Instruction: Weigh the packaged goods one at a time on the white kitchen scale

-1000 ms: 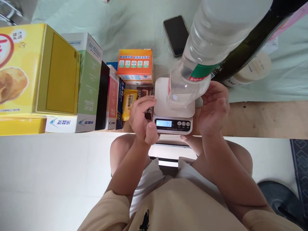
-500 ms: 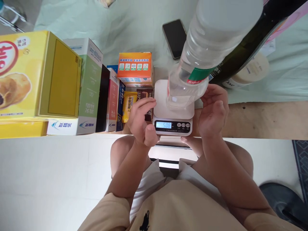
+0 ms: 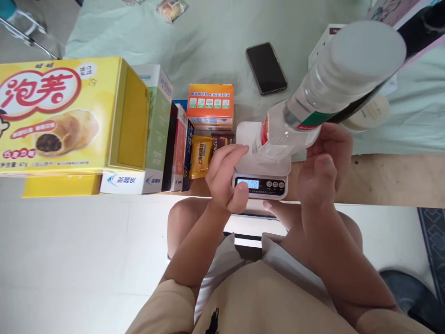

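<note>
A clear plastic bottle (image 3: 295, 116) with a white cap and a green-and-red label stands on a white kitchen scale (image 3: 261, 181), whose lit display reads about 508 or 608. My left hand (image 3: 225, 176) is at the scale's left edge, fingers stretched out, its thumb partly over the display. Nothing is held in it. On the other side, my right hand (image 3: 323, 167) is beside the bottle with fingers apart and empty; some fingertips are hidden behind it, so contact cannot be told.
Left of the scale stand a yellow puff snack box (image 3: 69, 116), a green-and-white box (image 3: 158, 130), an orange soap box (image 3: 211, 104) and a yellow packet (image 3: 200, 155). A phone (image 3: 266, 68) lies farther back. Behind the bottle are a dark bottle (image 3: 417, 35) and a round-lidded jar (image 3: 370, 112).
The view has shifted, so everything on the table appears farther right. Both hands keep nearly the same pose; my left thumb now overlaps the display. The bottle remains on the scale.
</note>
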`<action>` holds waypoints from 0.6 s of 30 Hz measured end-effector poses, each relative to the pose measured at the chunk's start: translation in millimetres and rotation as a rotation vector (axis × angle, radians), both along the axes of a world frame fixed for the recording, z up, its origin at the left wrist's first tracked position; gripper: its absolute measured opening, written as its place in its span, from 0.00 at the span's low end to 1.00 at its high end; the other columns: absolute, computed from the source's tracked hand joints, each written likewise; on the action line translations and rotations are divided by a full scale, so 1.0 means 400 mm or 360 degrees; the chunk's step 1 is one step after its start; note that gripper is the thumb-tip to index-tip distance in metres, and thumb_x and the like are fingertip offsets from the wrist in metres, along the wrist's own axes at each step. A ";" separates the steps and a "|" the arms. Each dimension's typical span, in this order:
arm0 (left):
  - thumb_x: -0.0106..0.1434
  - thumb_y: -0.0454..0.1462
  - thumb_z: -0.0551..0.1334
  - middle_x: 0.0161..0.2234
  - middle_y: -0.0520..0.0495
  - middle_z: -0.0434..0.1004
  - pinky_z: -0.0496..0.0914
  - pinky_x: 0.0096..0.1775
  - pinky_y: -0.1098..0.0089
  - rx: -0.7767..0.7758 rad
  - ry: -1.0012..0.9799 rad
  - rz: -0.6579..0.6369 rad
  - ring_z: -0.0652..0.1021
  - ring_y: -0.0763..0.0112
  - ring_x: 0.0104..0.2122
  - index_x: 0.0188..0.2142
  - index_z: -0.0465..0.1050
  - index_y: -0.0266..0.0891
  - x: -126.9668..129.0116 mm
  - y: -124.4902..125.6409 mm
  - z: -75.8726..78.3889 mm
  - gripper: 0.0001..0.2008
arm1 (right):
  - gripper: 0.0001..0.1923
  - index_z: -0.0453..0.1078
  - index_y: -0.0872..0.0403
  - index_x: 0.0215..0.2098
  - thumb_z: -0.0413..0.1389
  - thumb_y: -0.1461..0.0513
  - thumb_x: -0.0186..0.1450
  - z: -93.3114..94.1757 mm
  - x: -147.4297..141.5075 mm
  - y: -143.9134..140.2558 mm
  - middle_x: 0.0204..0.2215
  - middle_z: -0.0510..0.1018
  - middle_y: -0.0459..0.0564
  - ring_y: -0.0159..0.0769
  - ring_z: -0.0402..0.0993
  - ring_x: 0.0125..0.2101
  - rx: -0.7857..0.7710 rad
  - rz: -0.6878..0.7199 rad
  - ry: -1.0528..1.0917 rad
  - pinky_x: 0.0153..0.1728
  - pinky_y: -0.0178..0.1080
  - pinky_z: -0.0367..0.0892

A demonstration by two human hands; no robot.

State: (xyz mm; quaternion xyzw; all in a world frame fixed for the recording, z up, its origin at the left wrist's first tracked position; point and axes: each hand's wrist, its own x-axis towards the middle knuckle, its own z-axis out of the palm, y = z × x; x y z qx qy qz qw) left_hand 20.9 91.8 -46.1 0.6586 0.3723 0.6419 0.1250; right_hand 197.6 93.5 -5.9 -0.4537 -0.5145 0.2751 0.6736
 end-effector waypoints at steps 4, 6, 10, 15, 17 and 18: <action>0.78 0.55 0.54 0.61 0.33 0.81 0.82 0.59 0.49 0.0097 0.0044 -0.0157 0.83 0.48 0.59 0.72 0.71 0.38 0.005 -0.003 0.051 0.34 | 0.31 0.74 0.37 0.65 0.71 0.45 0.66 0.013 -0.001 0.019 0.59 0.78 0.50 0.44 0.79 0.59 0.0135 0.0151 -0.0087 0.65 0.54 0.77; 0.79 0.57 0.52 0.69 0.30 0.76 0.76 0.68 0.47 -0.0073 0.0150 -0.0263 0.79 0.45 0.68 0.76 0.65 0.38 0.007 -0.010 0.065 0.37 | 0.34 0.72 0.36 0.66 0.73 0.47 0.64 0.021 -0.005 0.029 0.61 0.77 0.49 0.44 0.79 0.62 0.0106 0.0195 -0.0134 0.68 0.56 0.76; 0.79 0.62 0.50 0.75 0.29 0.67 0.73 0.73 0.46 -0.0174 0.0176 -0.0428 0.73 0.44 0.74 0.81 0.54 0.40 0.016 -0.022 0.061 0.43 | 0.41 0.70 0.37 0.67 0.77 0.52 0.59 0.037 -0.015 0.038 0.61 0.77 0.48 0.42 0.79 0.60 0.0032 0.0210 -0.0256 0.67 0.53 0.77; 0.78 0.65 0.50 0.79 0.29 0.62 0.71 0.74 0.45 -0.0238 0.0101 -0.0509 0.70 0.42 0.77 0.83 0.48 0.42 0.018 -0.024 0.058 0.47 | 0.38 0.74 0.44 0.59 0.81 0.52 0.54 0.040 -0.017 0.044 0.51 0.81 0.49 0.42 0.83 0.51 -0.0027 0.0094 -0.0348 0.59 0.51 0.82; 0.77 0.66 0.50 0.77 0.28 0.65 0.73 0.73 0.45 -0.0191 0.0073 -0.0448 0.72 0.42 0.76 0.83 0.51 0.40 0.017 -0.023 0.064 0.47 | 0.40 0.74 0.43 0.61 0.81 0.51 0.54 0.039 -0.015 0.070 0.53 0.81 0.49 0.42 0.83 0.53 0.0031 0.0085 -0.0354 0.61 0.52 0.81; 0.78 0.66 0.49 0.75 0.27 0.67 0.75 0.72 0.46 -0.0144 0.0045 -0.0392 0.74 0.42 0.75 0.81 0.55 0.38 0.017 -0.023 0.069 0.46 | 0.41 0.74 0.42 0.62 0.81 0.49 0.55 0.041 -0.015 0.091 0.54 0.81 0.49 0.42 0.83 0.56 0.0098 0.0084 -0.0364 0.64 0.53 0.80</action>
